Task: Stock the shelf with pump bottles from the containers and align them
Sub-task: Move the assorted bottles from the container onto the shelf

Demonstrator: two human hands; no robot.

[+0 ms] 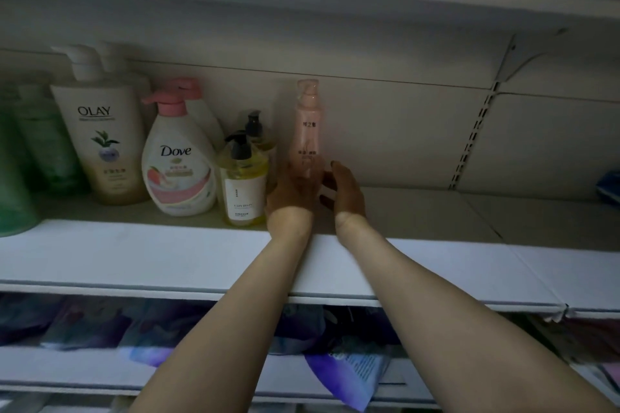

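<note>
A slim pink pump bottle (307,131) stands upright on the white shelf (167,255), deep in toward the back wall. My left hand (291,193) wraps round its base from the left. My right hand (345,189) sits just right of the bottle with its fingers loosely curved beside it, apparently not gripping. To the left stand two yellow bottles with black pumps (244,181), a white and pink Dove bottle (177,166) and a tall cream Olay bottle (100,131).
Green bottles (40,144) fill the shelf's far left. A slotted upright (471,141) divides the back wall at the right. A blue item (609,186) lies at the far right. Purple packets (342,369) crowd the shelf below.
</note>
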